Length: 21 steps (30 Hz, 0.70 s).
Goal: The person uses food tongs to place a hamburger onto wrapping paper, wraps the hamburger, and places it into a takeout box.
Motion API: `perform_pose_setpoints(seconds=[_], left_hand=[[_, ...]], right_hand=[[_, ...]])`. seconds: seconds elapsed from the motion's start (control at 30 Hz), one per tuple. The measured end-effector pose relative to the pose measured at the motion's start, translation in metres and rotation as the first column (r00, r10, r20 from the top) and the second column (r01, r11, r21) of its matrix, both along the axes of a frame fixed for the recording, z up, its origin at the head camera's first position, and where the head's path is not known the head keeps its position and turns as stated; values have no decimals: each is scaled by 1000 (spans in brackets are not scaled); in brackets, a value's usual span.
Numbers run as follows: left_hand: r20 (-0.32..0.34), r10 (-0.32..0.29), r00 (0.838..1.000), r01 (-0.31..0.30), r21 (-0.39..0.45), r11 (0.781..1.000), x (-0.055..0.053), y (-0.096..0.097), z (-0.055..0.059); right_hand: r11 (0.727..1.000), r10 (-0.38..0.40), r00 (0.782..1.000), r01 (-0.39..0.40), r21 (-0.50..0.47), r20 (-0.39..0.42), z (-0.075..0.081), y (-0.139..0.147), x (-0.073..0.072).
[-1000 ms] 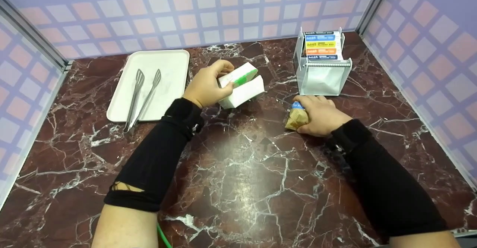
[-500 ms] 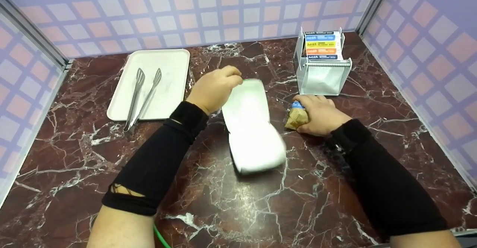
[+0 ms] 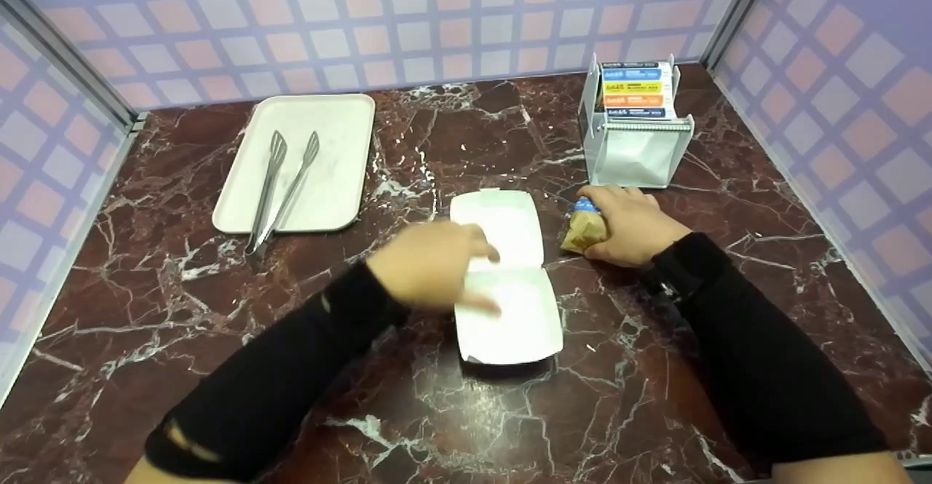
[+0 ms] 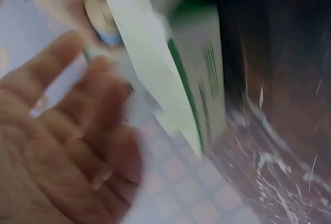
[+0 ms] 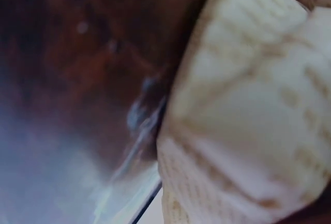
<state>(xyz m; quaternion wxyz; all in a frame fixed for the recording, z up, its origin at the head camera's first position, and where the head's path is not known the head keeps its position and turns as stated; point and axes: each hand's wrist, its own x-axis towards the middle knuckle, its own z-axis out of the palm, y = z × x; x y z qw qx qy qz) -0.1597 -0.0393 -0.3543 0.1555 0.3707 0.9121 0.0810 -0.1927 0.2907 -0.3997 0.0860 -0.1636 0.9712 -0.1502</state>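
Observation:
A white takeout box [image 3: 510, 316] lies unfolded on the table, its two halves spread flat with the insides facing up. My left hand [image 3: 433, 264] hovers at its left side, blurred, fingers loosely bent and holding nothing. In the left wrist view the box's side [image 4: 201, 79] with green print stands apart from that hand [image 4: 67, 136]. On the right, my right hand [image 3: 632, 223] grips a small food bundle wrapped in printed tan paper [image 3: 585, 231] with a blue label, resting on the table. The wrapper [image 5: 248, 105] fills much of the right wrist view; what is inside is hidden.
Metal tongs [image 3: 273, 185] lie on a white tray [image 3: 342, 178] at the back left. A metal label dispenser [image 3: 641, 153] with several coloured label rolls stands just behind my right hand. Patterned walls [image 3: 408, 25] border the marbled table [image 3: 408, 411].
The takeout box, held half folded in my left hand, has swung open and come down nearer the front. My left hand has let go of it. The right hand stays on the bundle.

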Motion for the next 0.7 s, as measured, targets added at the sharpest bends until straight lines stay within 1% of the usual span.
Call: perform_pose_setpoints(seconds=[0.07, 0.13, 0.17, 0.27, 0.37, 0.43, 0.47, 0.5, 0.57, 0.67, 0.7], left_hand=[[-30, -74, 997, 71, -95, 993, 18, 0, -3], [-85, -118, 989, 104, -146, 984, 30, 0, -7], [-107, -126, 986, 108, -161, 981, 34, -1, -8], [-121, -126, 985, 104, -170, 980, 44, -3, -11], [-111, -149, 983, 133, -140, 981, 50, -5, -14], [-147, -173, 974, 161, -92, 983, 50, -7, -19], [-167, -179, 969, 170, -66, 983, 48, -9, -22], [-190, -171, 967, 168, -30, 985, 46, -10, -25], [-210, -124, 970, 136, 41, 990, 40, -13, -31], [-201, -23, 979, 50, 132, 990, 24, -18, -37], [-200, 10, 980, 22, 159, 987, 19, -20, -38]], right_hand=[[1000, -5, 1000, 5, 1, 7, 1, 1, 0], [1000, -15, 1000, 15, -3, 8, 2, 1, -1], [1000, -17, 1000, 17, -8, 6, 3, 0, -2], [999, -23, 1000, 23, -48, -4, 6, -2, -4], [993, -23, 999, 19, -117, -34, 17, -7, -4], [987, -18, 998, 8, -158, -63, 28, -13, -3], [985, -12, 997, -2, -174, -78, 34, -17, -2], [983, -2, 996, -15, -185, -92, 40, -21, -1], [979, 22, 992, -46, -200, -122, 51, -32, 1], [969, 63, 985, -99, -228, -158, 64, -52, 3], [964, 73, 983, -112, -239, -165, 67, -59, 3]])
